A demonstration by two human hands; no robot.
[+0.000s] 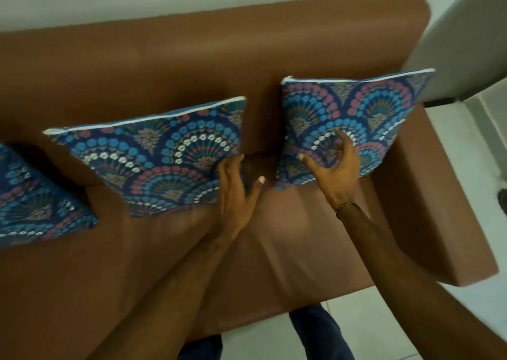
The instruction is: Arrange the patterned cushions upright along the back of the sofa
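**Both hands on the cushions**

Nearest, two forearms stretch over the brown sofa [274, 57] seat. The left hand [237, 192], fingers spread, presses the right edge of the middle cushion [153, 162], which stands upright, its long top seam slanting along the backrest. The right hand [333, 167], open and splayed, rests flat on the right cushion [356, 123], also upright. Far left, a third cushion [35, 195] lies tilted. No readable writing.

Hands [236, 192] touching cushions [159, 162], brown sofa [192, 65]
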